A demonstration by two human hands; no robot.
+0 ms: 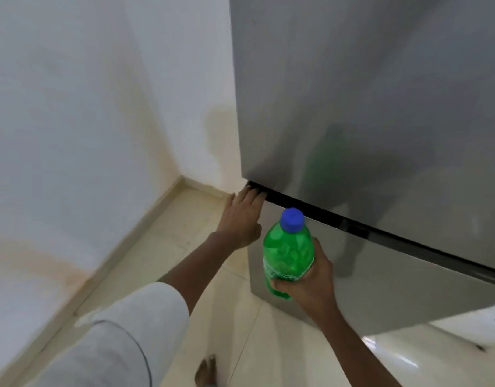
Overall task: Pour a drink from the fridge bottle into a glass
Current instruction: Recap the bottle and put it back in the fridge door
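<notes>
**Bottle in hand, fridge door at the fingertips**

Bottle [288, 254], green with a blue cap [292, 220], stands upright in the person's grip in front of the fridge [366, 107].

Left to right: the left hand [242, 219] reaches out flat, its fingers [252, 194] tucked at the dark gap under the upper door, holding nothing. If the door closes fast, those fingers could be pinched. The right hand [310, 280] is clamped around the bottle's lower body, one-handed; a cold, wet surface could slip through. No glass is visible, so pouring likely waits. A bare foot [205, 371] stands below, exposed to a dropped bottle.
</notes>
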